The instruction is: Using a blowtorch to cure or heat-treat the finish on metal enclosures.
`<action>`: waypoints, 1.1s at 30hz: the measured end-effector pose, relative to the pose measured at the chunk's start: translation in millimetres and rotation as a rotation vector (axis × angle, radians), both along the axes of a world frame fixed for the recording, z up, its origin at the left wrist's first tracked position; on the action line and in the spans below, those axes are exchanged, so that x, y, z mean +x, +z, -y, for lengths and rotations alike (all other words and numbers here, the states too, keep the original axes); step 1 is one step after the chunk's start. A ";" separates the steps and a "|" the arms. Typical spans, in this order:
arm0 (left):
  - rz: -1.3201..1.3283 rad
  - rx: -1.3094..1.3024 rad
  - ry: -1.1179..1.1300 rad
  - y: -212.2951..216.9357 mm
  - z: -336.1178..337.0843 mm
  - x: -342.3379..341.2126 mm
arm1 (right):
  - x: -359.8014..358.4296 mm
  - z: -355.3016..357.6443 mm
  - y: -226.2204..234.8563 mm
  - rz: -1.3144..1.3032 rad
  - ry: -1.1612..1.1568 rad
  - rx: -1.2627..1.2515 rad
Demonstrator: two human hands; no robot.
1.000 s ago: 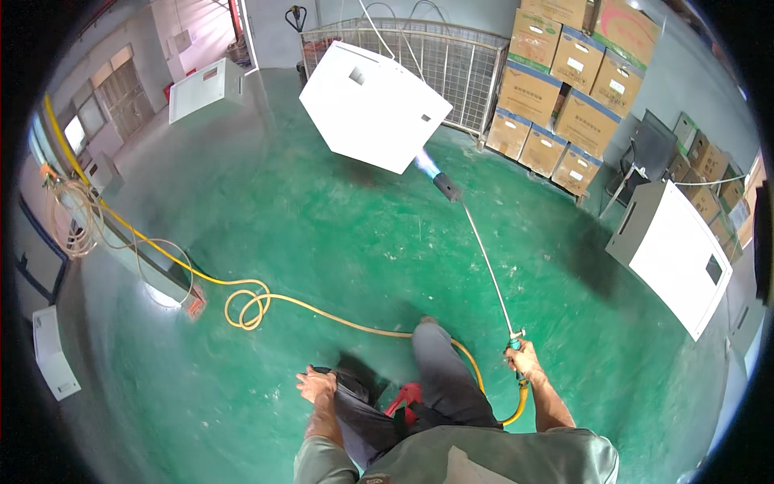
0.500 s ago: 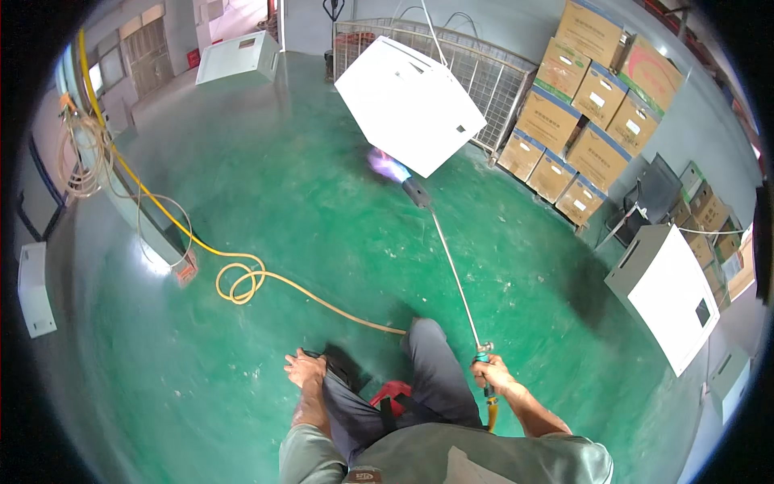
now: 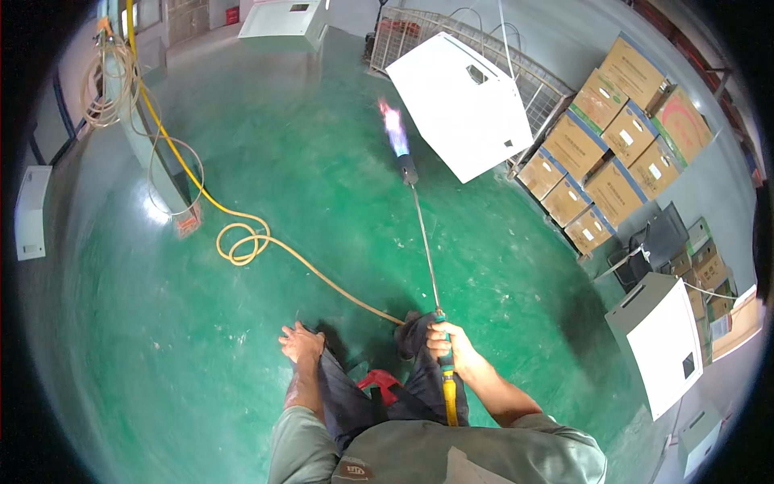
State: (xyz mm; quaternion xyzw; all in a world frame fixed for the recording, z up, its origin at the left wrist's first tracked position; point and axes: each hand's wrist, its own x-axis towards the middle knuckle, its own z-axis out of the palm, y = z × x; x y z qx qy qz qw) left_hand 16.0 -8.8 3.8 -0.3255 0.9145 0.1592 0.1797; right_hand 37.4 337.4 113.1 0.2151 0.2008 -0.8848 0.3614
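Observation:
My right hand is wrapped round the green handle of a gas torch. From its dark nozzle a violet and orange flame burns away from me. To the right of the flame a white metal box-like panel hangs tilted from a thin line; the flame appears apart from it. My left hand rests by my left knee, fingers spread, holding nothing. A yellow hose leaves the torch handle's lower end. Under me shows part of a red seat.
A yellow hose loops across the green floor from a post hung with coiled tubing. Stacked cartons and a wire-mesh cage stand far right. Other white panels hang at right, left and back; a black chair stands near the cartons.
My right hand has brought the torch leftward and its flame now points more straight ahead, off the hanging panel's lower corner. The whole view has turned, with the panel and cartons shifting right.

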 end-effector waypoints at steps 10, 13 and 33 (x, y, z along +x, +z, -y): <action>0.008 -0.029 -0.006 3.8 0.0 -0.4 | -49.6 58.7 -0.3 0.061 -0.168 -0.502; -0.001 -0.045 -0.016 1.5 0.6 -1.5 | -62.0 65.4 9.1 0.067 -0.205 -0.580; 0.020 -0.089 -0.034 1.9 1.2 -15.6 | -94.7 38.1 -4.0 -0.031 -0.348 -0.700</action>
